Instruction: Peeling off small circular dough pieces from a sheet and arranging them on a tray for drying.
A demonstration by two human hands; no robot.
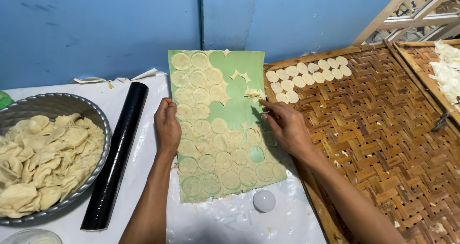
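A green sheet point(242, 110) lies on the white table, covered with thin pale dough cut into several rounds point(207, 163). My left hand point(167, 127) presses flat on the sheet's left edge. My right hand point(286, 126) rests at the sheet's right edge, fingertips pinched near a scrap of dough point(252, 93). The upper right of the sheet shows bare green where rounds are gone. Cut dough rounds point(306, 74) lie in rows on the woven bamboo tray point(383, 138) to the right.
A black rolling pin point(116, 153) lies left of the sheet. A metal bowl point(91, 110) of dough scraps sits at far left. A small white round cutter point(264, 201) lies below the sheet. A second woven tray point(421, 57) with pale pieces is at far right.
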